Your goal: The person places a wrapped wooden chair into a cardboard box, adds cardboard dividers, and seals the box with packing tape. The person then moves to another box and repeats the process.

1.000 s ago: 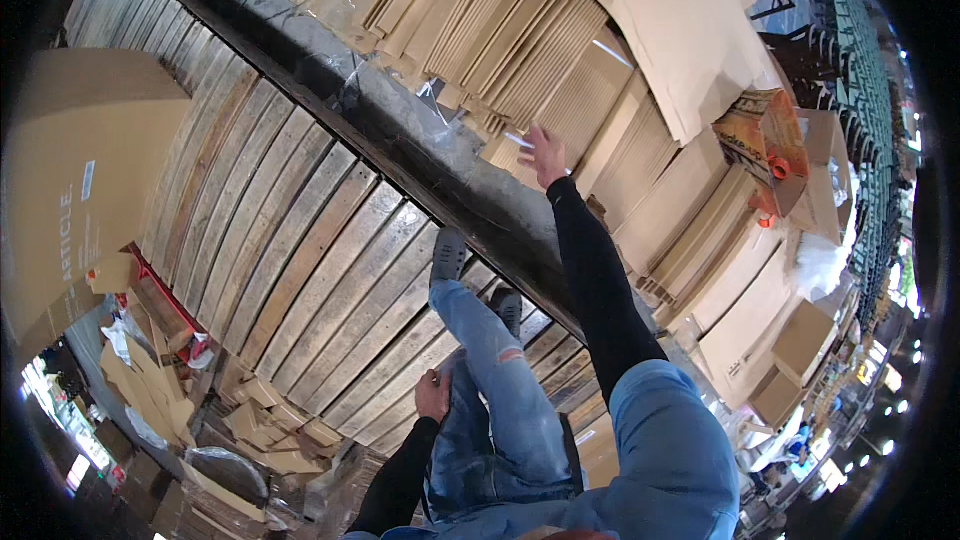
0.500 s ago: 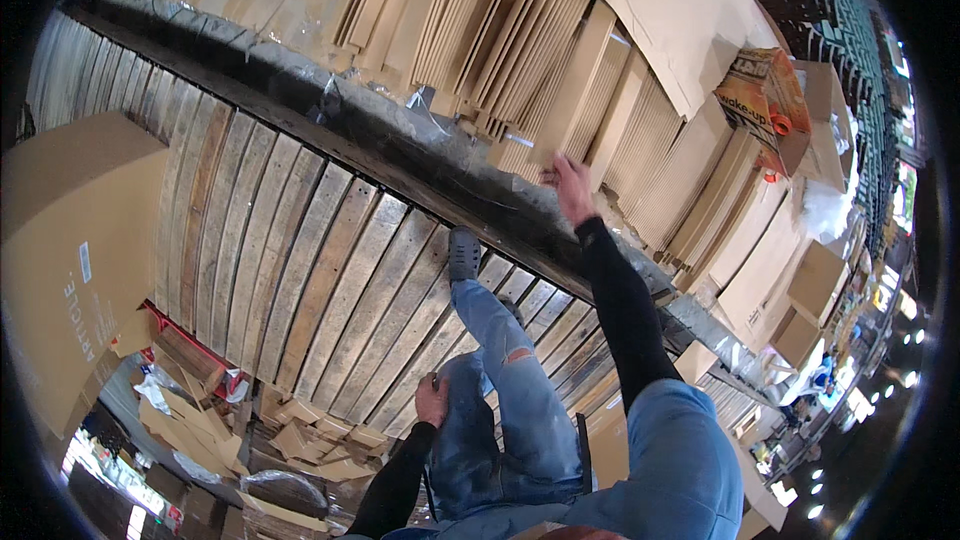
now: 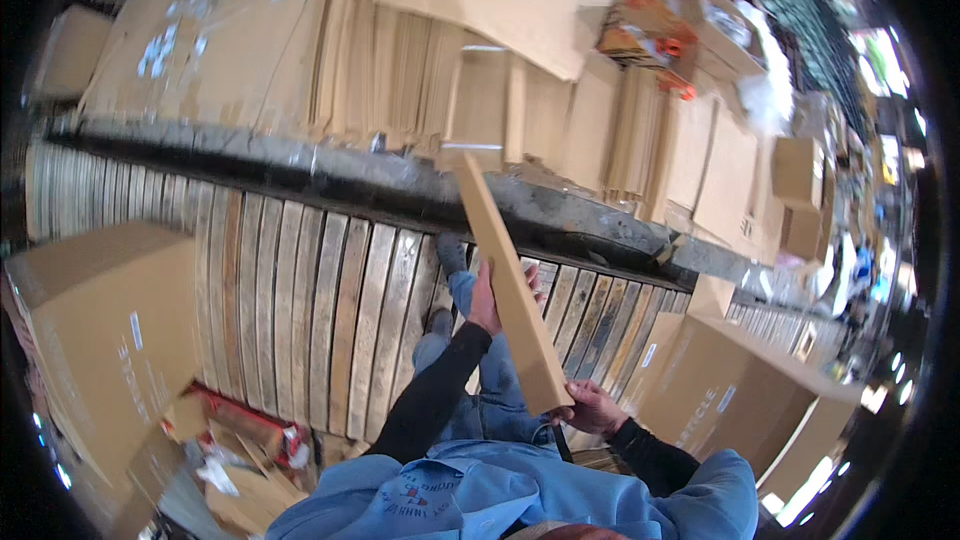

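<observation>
A long, narrow, folded cardboard piece [image 3: 508, 285] is held up in front of my body, slanting from the upper left down to the lower right. My left hand [image 3: 485, 302] grips it around the middle, with fingertips showing past its right side. At its near end, my right hand [image 3: 594, 408] is closed on the corner. Beyond the piece's far tip, flat cardboard sheets [image 3: 415, 80] stand packed on edge in a row on a ledge [image 3: 545, 202].
Wooden slats [image 3: 310, 315] cover the floor under my feet. Large cardboard boxes stand at left [image 3: 110, 315] and right [image 3: 735, 395]. A red frame [image 3: 250, 420] with cardboard scraps lies at lower left. An orange printed box [image 3: 645, 35] sits atop the row.
My right hand has come back from the row of cardboard to my body. Both hands now hold the long cardboard piece. My left hand has risen from my leg, and the view has turned.
</observation>
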Demonstrator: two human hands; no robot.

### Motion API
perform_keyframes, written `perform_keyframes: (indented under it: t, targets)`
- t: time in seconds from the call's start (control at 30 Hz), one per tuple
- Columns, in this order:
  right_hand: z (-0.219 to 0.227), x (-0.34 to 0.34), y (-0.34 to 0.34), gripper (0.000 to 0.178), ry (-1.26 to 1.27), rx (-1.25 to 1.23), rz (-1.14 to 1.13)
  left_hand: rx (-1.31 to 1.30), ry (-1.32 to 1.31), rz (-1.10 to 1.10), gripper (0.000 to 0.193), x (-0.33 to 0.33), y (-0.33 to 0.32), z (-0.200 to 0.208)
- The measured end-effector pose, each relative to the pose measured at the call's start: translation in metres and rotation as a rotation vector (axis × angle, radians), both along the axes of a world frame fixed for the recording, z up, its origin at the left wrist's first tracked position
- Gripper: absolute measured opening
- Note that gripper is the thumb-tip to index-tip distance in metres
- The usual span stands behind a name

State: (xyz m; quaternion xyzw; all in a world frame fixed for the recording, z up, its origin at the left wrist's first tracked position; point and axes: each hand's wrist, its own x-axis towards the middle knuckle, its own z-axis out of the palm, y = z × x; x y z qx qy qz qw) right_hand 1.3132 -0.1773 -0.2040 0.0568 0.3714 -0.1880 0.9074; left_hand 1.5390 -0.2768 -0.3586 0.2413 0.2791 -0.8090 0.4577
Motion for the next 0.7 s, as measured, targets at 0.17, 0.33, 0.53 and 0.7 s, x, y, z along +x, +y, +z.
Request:
perform_keyframes:
  t: [0.17,0.33,0.53,0.7]
  targets:
    - [0.020,-0.049,0.096,0.050,0.254,-0.304,0.440,-0.186,-0.246,-0.263,0.081,-0.039,0.080,0.050]
    - [0.061,-0.044,0.122,0.092,0.512,-0.893,0.228,-0.585,-0.596,-0.461,0.081,-0.070,0.134,0.110]
    - [0.141,-0.039,0.178,0.093,1.156,-1.079,-0.011,-1.404,-0.669,-0.623,0.084,-0.125,0.182,0.221]
    - [0.163,-0.077,0.273,0.086,1.280,-1.027,-0.259,-1.458,-0.507,-0.576,0.081,-0.200,0.184,0.287]
